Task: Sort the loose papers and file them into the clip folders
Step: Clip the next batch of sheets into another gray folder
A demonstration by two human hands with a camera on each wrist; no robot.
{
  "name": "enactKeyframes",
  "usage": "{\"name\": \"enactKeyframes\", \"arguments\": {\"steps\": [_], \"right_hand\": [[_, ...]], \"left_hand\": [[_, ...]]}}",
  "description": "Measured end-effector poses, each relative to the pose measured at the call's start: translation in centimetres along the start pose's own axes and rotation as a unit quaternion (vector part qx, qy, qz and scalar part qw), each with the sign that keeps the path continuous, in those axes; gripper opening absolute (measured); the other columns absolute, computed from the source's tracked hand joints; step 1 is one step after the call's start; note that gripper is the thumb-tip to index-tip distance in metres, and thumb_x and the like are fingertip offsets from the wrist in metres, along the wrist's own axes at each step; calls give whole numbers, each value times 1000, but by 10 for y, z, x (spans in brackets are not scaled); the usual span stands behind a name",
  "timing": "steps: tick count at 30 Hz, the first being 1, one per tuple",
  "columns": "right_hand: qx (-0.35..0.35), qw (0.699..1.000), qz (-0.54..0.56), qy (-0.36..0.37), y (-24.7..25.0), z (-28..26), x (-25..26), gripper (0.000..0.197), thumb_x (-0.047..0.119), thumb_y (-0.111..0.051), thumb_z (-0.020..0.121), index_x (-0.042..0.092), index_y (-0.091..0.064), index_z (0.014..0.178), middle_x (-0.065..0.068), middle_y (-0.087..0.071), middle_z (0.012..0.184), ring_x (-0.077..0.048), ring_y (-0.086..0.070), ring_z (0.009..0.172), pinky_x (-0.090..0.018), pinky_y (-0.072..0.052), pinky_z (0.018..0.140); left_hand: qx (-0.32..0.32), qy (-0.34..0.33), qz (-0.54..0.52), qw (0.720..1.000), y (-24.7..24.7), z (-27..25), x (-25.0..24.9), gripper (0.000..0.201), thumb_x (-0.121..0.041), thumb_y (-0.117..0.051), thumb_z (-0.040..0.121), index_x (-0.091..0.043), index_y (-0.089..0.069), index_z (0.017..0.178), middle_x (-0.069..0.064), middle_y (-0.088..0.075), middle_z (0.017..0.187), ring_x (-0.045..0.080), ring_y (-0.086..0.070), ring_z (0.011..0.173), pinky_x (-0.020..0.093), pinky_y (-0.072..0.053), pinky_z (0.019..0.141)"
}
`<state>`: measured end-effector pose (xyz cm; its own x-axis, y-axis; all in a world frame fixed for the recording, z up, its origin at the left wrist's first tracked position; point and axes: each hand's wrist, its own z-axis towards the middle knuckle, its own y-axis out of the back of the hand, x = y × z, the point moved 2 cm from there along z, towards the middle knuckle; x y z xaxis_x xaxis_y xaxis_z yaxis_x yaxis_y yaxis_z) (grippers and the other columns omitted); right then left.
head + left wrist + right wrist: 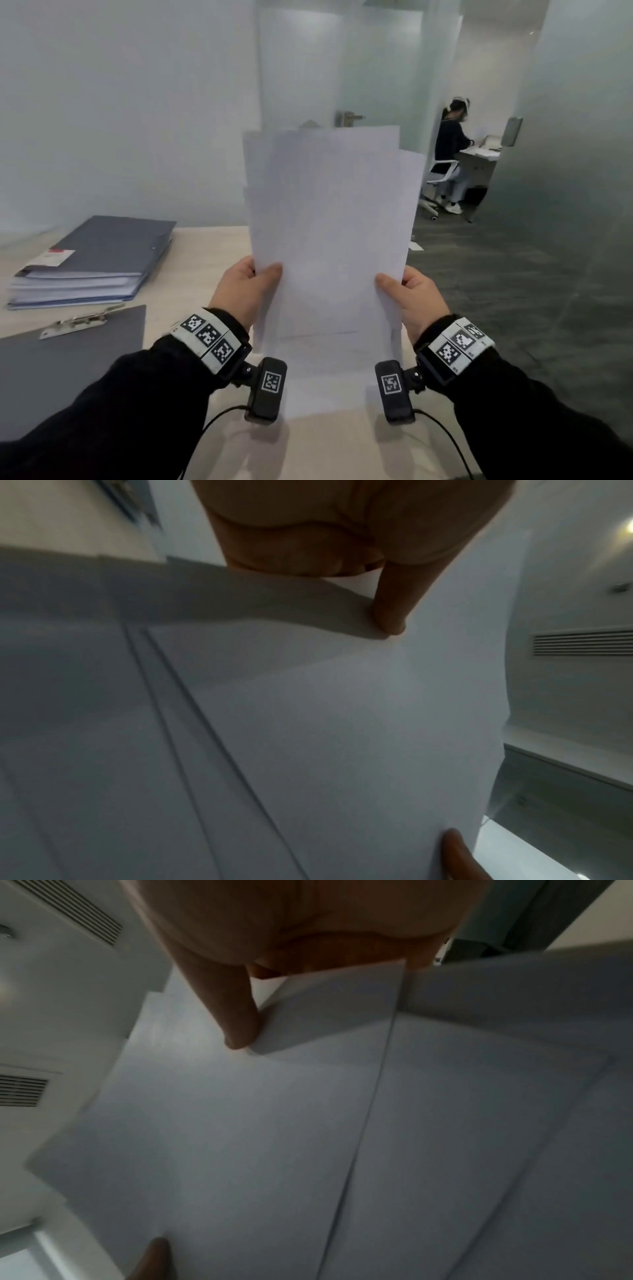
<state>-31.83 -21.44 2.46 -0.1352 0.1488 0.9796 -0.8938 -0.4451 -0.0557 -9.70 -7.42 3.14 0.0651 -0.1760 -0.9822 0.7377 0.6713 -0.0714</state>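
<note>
Both hands grasp an uneven sheaf of white papers (329, 219) upright above the worktop (205, 260), the left hand (245, 289) pinching its left edge, the right hand (412, 298) its right edge.

Right hand (291, 926): palm at top of frame, thumb pressed onto a sheaf of plain white paper sheets (274, 1137), fanned, edges offset. Fingertip of another hand (154, 1256) at the lower edge. Slatted white ceiling vents (78, 912) upper left.
</note>
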Motion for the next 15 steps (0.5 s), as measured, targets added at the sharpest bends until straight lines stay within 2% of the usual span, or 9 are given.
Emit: {"name": "enactKeyframes", "arguments": {"steps": [3,6,7,11,15], "right_hand": [[14,998,0,56,-14,5,18,16,9,-60,93,21,-71,94,-3,-76,96,-24,-71,92,-40,-57,82],[25,996,10,86,-25,4,27,22,3,-54,96,22,-66,98,5,-76,91,-12,-71,84,-25,-56,71],[31,996,6,87,-27,3,26,23,3,-54,96,22,-66,101,5,-76,92,-12,-71,85,-24,-56,71],[36,996,-28,70,-32,-7,5,27,8,-55,95,24,-63,115,1,-73,108,-19,-70,99,-40,-55,86],[35,998,-25,46,-31,-17,-15,32,2,-54,93,21,-60,118,1,-73,109,-20,-69,100,-36,-55,85]], "left_hand": [[-1,-69,-17,997,6,0,-27,9,-10,-62,94,-16,-68,95,-1,-76,85,17,-71,77,34,-56,71],[18,-103,-29,994,15,0,-37,17,-8,-67,87,-16,-68,102,0,-76,95,16,-71,87,30,-55,76],[22,-103,-29,994,17,-1,-35,23,-11,-69,82,-17,-68,105,1,-75,99,18,-71,91,31,-55,79],[30,-78,-15,996,19,-7,-12,40,-16,-69,74,-20,-64,114,3,-74,109,22,-70,101,40,-55,88],[16,-48,-14,999,17,-12,13,39,-19,-68,75,-23,-62,113,1,-73,107,21,-71,98,41,-56,86]]}}
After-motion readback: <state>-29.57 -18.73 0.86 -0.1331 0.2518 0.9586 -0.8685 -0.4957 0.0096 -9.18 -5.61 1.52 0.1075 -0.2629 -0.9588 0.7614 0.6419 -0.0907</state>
